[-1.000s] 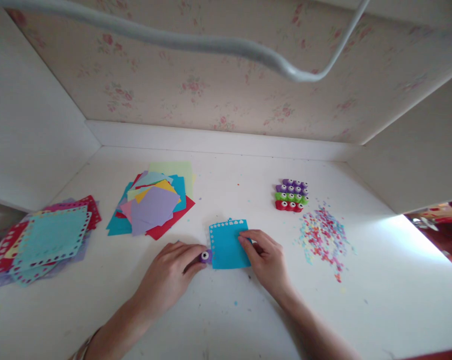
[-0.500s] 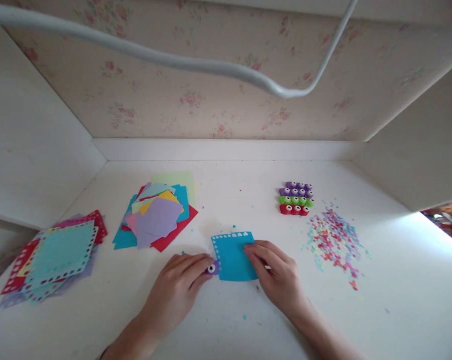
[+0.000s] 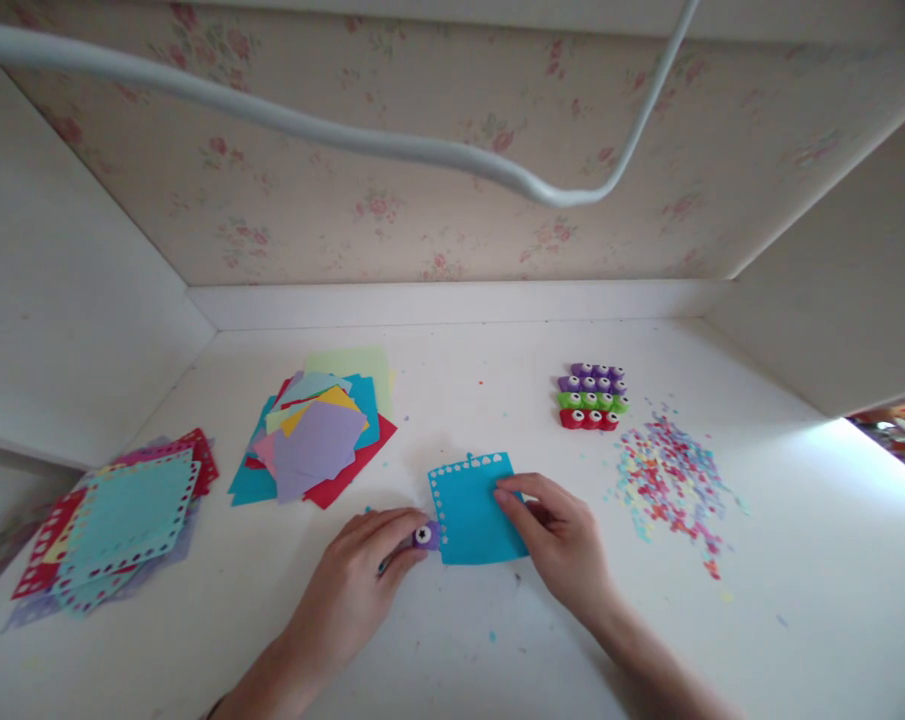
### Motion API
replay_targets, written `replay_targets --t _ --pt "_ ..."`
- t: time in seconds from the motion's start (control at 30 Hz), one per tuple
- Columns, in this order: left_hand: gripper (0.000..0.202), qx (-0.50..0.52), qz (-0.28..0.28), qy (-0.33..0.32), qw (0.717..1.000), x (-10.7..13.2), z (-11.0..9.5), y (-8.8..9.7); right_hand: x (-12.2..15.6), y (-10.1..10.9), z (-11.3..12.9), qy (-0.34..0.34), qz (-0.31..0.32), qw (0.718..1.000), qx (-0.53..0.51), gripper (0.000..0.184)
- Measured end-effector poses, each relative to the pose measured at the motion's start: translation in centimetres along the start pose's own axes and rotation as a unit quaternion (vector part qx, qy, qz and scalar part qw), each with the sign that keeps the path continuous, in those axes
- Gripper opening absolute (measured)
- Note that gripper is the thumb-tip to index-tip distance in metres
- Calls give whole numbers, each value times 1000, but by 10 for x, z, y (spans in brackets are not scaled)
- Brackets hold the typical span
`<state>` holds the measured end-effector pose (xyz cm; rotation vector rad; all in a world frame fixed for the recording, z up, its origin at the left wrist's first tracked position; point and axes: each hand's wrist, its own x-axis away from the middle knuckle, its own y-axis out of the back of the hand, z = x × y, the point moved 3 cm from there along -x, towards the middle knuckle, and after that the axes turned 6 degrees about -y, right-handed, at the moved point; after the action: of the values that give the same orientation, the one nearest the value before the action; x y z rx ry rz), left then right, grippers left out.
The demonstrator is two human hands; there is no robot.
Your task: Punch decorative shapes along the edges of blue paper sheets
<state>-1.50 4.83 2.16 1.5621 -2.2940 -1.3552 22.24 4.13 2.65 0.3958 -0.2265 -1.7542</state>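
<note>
A: The hands?
B: The left hand (image 3: 354, 575) pinches a small purple paper punch (image 3: 424, 536) against the blue square paper sheet (image 3: 478, 510) at its lower-left edge; the right hand (image 3: 564, 535) lies unclenched on its right side.
A: And the sheet?
B: Flat on the white worktop (image 3: 452, 650), between them.

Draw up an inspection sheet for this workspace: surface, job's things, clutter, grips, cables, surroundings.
Surface: white desk, speckled with stray paper bits.
Job's things: blue square lying flat, holes punched along its top and left edges; purple punch at its lower left edge.
Clutter: pile of plain coloured squares; stack of punched squares; block of purple, green and red punches; confetti heap.
Grips: left hand closed on the purple punch; right hand has its fingers on the blue square's right edge, and whether they pinch it is unclear.
Cables: white cable sagging across the top of the view.
Surroundings: floral wallpaper; white side panels.
</note>
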Motion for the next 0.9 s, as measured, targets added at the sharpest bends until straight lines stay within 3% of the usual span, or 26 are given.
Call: replay_targets --t 0.37,0.7,0.9 --pt "24 90 21 84 992 1 7 -4 3 -8 -15 -152 89 977 -120 31" --pt "23 80 26 66 994 1 6 -4 2 -8 -18 -77 62 993 -62 25" --pt "22 -8 48 26 998 0 2 -2 1 -11 -19 -63 77 995 9 25"
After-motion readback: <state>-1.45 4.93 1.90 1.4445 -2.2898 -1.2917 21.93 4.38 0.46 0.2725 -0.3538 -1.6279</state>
